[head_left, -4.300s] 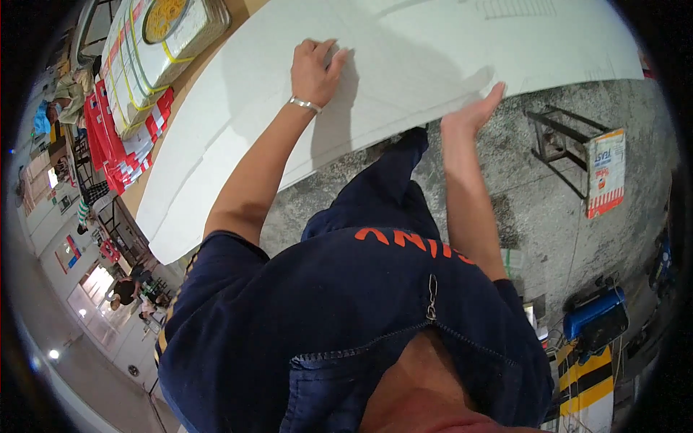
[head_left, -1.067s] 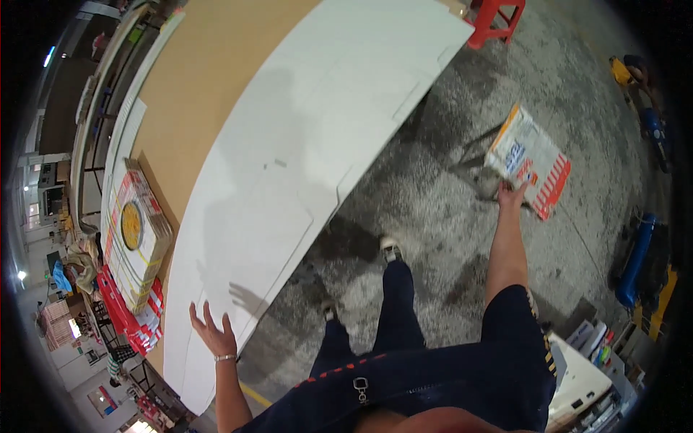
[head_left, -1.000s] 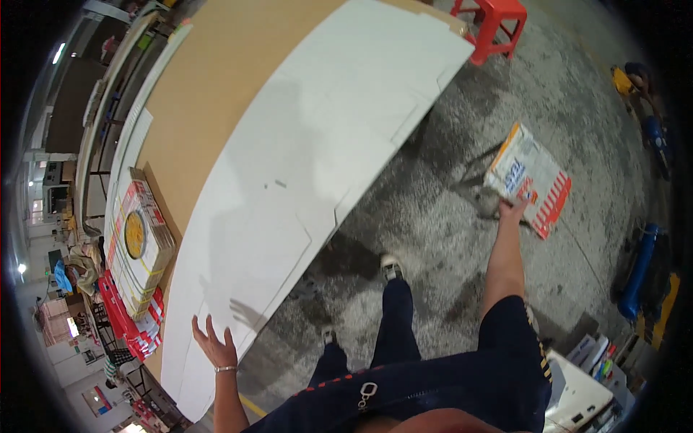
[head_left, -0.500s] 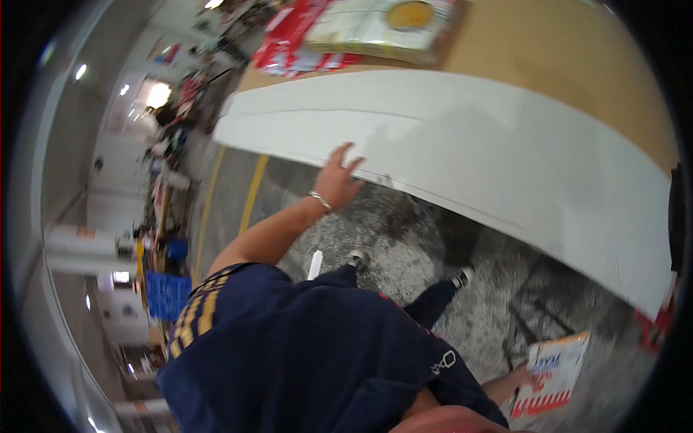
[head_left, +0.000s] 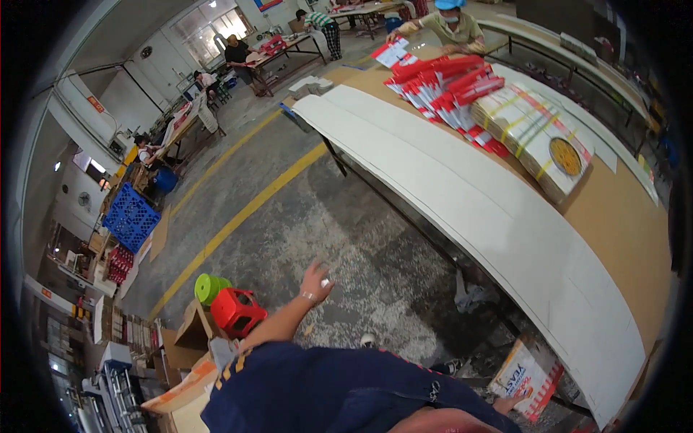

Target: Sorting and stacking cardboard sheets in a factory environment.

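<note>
My left hand (head_left: 315,281), with a bracelet at the wrist, hangs over the grey floor, away from the table. Its fingers are loosely bent and apart; a small white spot shows by them, too unclear to name. Low at the right, my right hand (head_left: 510,404) grips the edge of a flat printed bag (head_left: 521,375), white with orange and red bands. That bag hangs beside the near edge of the long table, whose front is covered by a white sheet (head_left: 462,187). Red-and-white flat bags (head_left: 444,86) lie heaped on the table, next to a strapped bundle of printed bags (head_left: 530,133).
Across the table is a co-worker (head_left: 451,29) in a blue cap. At left stand a red stool (head_left: 238,312), a green bucket (head_left: 211,288), cardboard boxes (head_left: 189,335) and a blue plastic pallet (head_left: 131,216). Yellow lines (head_left: 245,216) cross the floor. Other people work at tables farther back.
My view has swung, bringing more of the room and the co-worker into sight. My left hand has gone from the table's edge to over the floor. My right hand still holds the bag.
</note>
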Tool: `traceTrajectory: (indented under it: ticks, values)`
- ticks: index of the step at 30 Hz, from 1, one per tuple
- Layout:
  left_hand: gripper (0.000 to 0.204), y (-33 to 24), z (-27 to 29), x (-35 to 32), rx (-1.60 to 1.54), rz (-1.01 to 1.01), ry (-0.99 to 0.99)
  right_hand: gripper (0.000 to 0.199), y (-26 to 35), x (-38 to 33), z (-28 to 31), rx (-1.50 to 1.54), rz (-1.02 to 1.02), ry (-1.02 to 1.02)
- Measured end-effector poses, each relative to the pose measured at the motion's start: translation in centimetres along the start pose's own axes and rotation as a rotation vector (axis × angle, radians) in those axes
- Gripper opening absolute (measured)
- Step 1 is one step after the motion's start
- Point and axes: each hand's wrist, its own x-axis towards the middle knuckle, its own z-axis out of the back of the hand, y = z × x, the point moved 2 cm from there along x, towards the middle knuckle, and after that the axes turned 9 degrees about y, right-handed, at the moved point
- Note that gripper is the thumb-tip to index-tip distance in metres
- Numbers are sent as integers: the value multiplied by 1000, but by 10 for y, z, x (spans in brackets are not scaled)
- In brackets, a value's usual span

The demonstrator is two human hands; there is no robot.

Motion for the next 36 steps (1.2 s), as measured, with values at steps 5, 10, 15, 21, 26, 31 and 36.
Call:
traceTrajectory:
  ticks: [5, 10, 15, 21, 26, 31, 36]
  values:
    - [49, 221, -22, -109, 8, 371, 104, 74, -81, -70, -113, -200, -132, 495]
    - [46, 321, -45, -243, -387, 748, 267, 70, -205, -114, -198, -419, -346, 426]
    - [41, 316, -58, -293, -378, 893, 385, 78, -273, -140, -275, -683, -336, 560]
    - [47, 296, -43, -229, -395, 673, 571, 76, -330, -131, -365, -1051, -361, 827]
    - [46, 264, -5, -156, -516, 552, 406, 75, -392, -139, -390, -1209, -335, 970]
    - [45, 257, 14, -103, -651, 578, 261, 74, -449, -133, -440, -1393, -234, 1125]
    - [48, 303, -16, -102, -477, 547, 366, 73, -531, -153, -470, -1607, -130, 1295]
